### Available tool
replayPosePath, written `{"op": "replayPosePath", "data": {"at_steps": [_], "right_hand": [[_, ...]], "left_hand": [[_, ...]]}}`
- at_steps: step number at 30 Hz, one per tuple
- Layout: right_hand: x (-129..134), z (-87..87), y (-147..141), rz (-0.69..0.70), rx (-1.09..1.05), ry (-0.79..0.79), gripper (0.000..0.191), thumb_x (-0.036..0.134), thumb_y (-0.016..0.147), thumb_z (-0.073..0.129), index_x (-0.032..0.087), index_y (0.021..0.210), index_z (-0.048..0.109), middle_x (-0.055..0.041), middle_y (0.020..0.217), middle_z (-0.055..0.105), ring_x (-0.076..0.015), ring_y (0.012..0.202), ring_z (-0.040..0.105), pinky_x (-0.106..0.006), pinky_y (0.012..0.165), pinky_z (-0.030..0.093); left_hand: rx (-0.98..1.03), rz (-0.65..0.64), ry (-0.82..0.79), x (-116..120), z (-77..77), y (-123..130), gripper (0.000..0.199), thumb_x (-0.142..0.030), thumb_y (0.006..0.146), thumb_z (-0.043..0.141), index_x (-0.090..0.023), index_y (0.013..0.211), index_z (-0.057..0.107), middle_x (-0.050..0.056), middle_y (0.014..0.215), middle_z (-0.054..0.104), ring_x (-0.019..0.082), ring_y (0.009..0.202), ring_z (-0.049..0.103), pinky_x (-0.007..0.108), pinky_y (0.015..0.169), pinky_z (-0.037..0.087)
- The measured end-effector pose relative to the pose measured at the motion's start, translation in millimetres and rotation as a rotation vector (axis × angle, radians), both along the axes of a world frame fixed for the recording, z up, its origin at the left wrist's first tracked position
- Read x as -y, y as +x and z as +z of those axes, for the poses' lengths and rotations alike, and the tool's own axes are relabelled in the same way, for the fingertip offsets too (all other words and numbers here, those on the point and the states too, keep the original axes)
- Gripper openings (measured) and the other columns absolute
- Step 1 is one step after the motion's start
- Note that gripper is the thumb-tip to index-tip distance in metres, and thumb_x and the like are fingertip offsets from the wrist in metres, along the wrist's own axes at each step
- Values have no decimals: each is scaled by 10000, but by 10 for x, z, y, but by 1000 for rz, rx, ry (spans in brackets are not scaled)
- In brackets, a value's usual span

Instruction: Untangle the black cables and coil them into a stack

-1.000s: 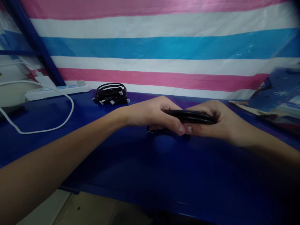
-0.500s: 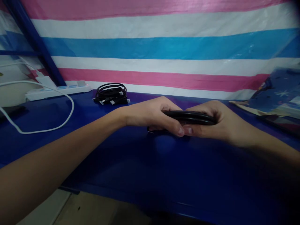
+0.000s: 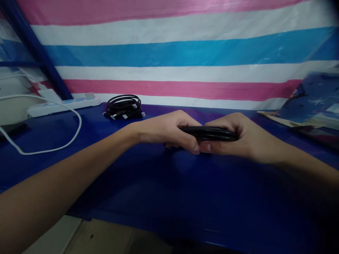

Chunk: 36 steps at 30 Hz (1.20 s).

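A coiled black cable [image 3: 212, 133] is held between both hands, just above the blue table. My left hand [image 3: 173, 129] grips the coil's left side, thumb in front and fingers behind. On the coil's right side, my right hand [image 3: 238, 137] is closed the same way, its thumb almost meeting the left one. A dark end pokes out below my left hand; what it is I cannot make out. Farther back on the left lies a pile of coiled black cables [image 3: 124, 106] with several silver connectors.
At the back left stand a white power strip [image 3: 66, 104] with a plugged-in adapter and a looping white cable [image 3: 79, 123]. A blue patterned package [image 3: 315, 95] lies at the right. The blue table [image 3: 159, 190] ends in front; a striped sheet [image 3: 172, 53] hangs behind.
The view has shifted slightly. Both hands keep their hold on the cable coil, with hardly any movement relative to each other.
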State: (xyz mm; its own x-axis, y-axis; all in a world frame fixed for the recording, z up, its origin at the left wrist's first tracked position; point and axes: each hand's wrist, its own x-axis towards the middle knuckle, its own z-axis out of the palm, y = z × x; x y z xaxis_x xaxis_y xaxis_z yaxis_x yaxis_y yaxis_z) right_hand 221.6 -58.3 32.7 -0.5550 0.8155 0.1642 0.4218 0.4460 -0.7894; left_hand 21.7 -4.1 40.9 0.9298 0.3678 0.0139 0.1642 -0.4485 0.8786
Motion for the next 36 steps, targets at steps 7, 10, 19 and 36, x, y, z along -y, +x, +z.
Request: {"op": "replayPosePath", "data": {"at_steps": [7,10,19,36], "right_hand": [[-36,-16,-5,-45,-75,14,347,332,693,740,149,522,498,44,473,343,-28,406,279,-179,335,177],[-78,-48,-33,-147,-284,19,303,326,702,728,166,530,537,43,431,365,-47,378,333,-195,340,232],[-37,-60,-133,-264,-523,-131,463,406,645,785,191,479,411,58,405,228,-44,337,226,-219,310,213],[-70,-81,-22,-94,-325,25,553,612,851,509,191,522,367,38,458,261,-72,396,262,-265,379,241]], "left_hand": [[44,38,0,18,-10,30,110,-239,712,666,-152,696,600,-38,538,502,58,459,435,197,421,310],[231,191,-9,35,-46,90,52,-197,705,626,-164,716,587,-66,500,456,46,390,400,186,366,295],[415,178,-175,92,-34,103,167,-218,767,627,-156,679,499,-117,429,271,-15,332,263,135,392,220],[388,187,-303,86,-43,98,454,-368,896,556,-184,547,330,-83,428,220,2,332,203,191,353,165]]}}
